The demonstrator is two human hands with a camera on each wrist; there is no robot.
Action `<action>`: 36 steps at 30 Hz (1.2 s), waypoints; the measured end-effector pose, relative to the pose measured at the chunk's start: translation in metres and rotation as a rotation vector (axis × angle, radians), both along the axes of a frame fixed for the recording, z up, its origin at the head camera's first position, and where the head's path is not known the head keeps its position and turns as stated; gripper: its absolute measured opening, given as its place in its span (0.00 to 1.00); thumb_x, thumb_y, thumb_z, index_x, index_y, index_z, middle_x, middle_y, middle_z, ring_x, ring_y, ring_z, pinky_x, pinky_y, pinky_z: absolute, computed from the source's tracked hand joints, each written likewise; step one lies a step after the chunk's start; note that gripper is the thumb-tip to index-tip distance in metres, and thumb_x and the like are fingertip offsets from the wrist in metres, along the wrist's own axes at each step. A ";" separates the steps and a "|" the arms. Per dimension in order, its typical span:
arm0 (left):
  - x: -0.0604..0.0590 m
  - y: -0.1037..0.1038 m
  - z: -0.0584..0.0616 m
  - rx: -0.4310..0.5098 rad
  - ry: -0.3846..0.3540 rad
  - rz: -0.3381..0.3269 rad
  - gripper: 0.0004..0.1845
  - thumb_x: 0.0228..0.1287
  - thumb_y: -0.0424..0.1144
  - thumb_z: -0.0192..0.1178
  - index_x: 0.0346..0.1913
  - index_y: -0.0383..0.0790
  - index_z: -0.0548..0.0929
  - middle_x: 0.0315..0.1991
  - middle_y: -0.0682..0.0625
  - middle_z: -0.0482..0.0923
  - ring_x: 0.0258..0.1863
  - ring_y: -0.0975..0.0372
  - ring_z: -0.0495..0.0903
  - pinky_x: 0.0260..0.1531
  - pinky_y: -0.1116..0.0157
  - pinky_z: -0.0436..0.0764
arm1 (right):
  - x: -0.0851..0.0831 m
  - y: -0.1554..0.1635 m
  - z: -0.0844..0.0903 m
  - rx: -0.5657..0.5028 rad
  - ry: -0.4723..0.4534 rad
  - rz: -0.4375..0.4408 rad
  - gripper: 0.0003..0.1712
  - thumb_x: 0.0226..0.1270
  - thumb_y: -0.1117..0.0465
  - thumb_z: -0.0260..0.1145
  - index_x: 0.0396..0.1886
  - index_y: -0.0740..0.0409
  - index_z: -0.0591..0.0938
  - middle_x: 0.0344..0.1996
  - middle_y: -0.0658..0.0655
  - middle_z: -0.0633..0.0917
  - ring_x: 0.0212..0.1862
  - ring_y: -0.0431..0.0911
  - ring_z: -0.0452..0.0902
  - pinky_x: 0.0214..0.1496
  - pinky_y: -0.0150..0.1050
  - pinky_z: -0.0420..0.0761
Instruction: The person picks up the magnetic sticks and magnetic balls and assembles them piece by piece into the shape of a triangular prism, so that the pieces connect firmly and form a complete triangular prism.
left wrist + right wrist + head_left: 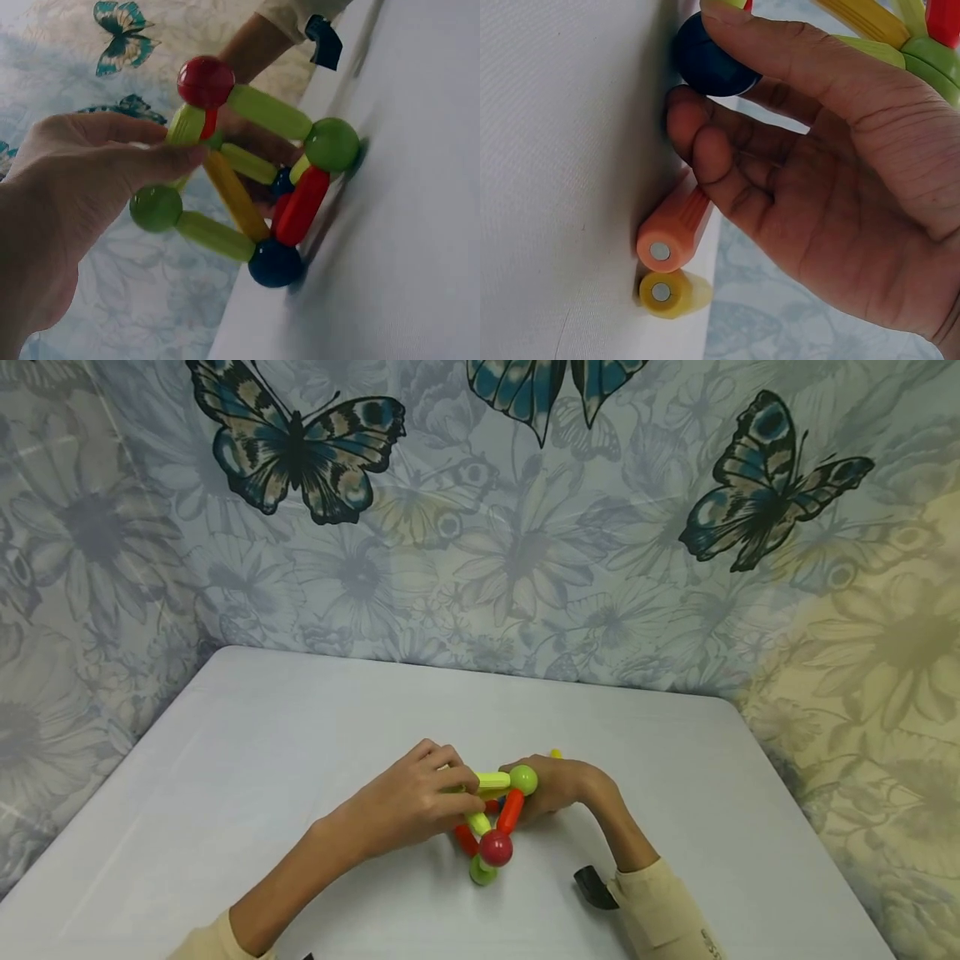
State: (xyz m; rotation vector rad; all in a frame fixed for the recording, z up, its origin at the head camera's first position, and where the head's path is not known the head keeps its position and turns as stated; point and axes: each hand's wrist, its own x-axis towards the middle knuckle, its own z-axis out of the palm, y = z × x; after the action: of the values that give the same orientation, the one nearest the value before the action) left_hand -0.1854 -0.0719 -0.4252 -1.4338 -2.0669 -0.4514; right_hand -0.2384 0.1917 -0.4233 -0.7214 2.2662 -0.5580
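A white bench fills the lower half of the head view, backed by a butterfly-printed cloth wall along its far edge and both sides. Toward the near edge, about midway between left and right, stands the rod-and-ball frame, a small pyramid of lime, orange and red magnetic rods joined by green, red and dark blue balls, resting on the bench. The left hand has its grip closed lightly on one lime rod just below the red ball at a corner, thumb and fingertips pinching it. The right hand cups the far side of the frame, its curled fingers wrapped over a dark blue ball at the base. Two loose rods, an orange rod and a yellow rod, lie side by side on the bench just beside the right palm; whether the fingers touch the orange one is hard to tell. The step in hand looks like steadying the frame while a joint is adjusted. A next move would likely call for freeing the right hand to take a loose rod while the left keeps the frame from collapsing.
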 end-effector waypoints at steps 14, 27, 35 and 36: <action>-0.030 -0.016 -0.074 0.112 -1.045 0.117 0.16 0.60 0.52 0.77 0.42 0.54 0.81 0.35 0.62 0.80 0.37 0.68 0.76 0.43 0.70 0.77 | -0.013 0.012 0.010 -0.173 0.299 -0.070 0.17 0.75 0.64 0.67 0.58 0.61 0.76 0.42 0.55 0.86 0.42 0.43 0.80 0.49 0.37 0.84; -0.020 0.002 -0.092 0.232 -0.891 0.235 0.22 0.59 0.60 0.75 0.38 0.55 0.73 0.26 0.61 0.68 0.27 0.70 0.65 0.28 0.74 0.65 | 0.009 0.008 0.019 0.408 0.192 -0.222 0.12 0.64 0.59 0.77 0.29 0.57 0.81 0.25 0.51 0.79 0.31 0.44 0.72 0.34 0.36 0.72; -0.020 0.006 -0.092 0.273 -0.807 0.172 0.15 0.65 0.47 0.73 0.42 0.53 0.75 0.32 0.60 0.71 0.30 0.70 0.69 0.31 0.74 0.70 | 0.016 0.024 0.033 0.477 0.155 -0.167 0.13 0.61 0.69 0.69 0.19 0.55 0.81 0.14 0.49 0.70 0.22 0.41 0.63 0.27 0.35 0.62; -0.020 0.006 -0.092 0.277 -0.798 0.168 0.14 0.65 0.46 0.73 0.43 0.53 0.76 0.32 0.60 0.71 0.30 0.70 0.69 0.30 0.74 0.71 | 0.018 0.029 0.037 0.460 0.139 -0.166 0.12 0.58 0.71 0.69 0.18 0.55 0.82 0.14 0.49 0.70 0.22 0.41 0.63 0.27 0.35 0.63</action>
State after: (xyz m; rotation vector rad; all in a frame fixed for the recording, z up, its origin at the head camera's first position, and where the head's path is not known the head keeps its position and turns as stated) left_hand -0.2054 -0.0656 -0.5176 -0.9781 -2.5482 -1.3464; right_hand -0.2201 0.2205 -0.3861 -0.3522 2.4713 -0.0480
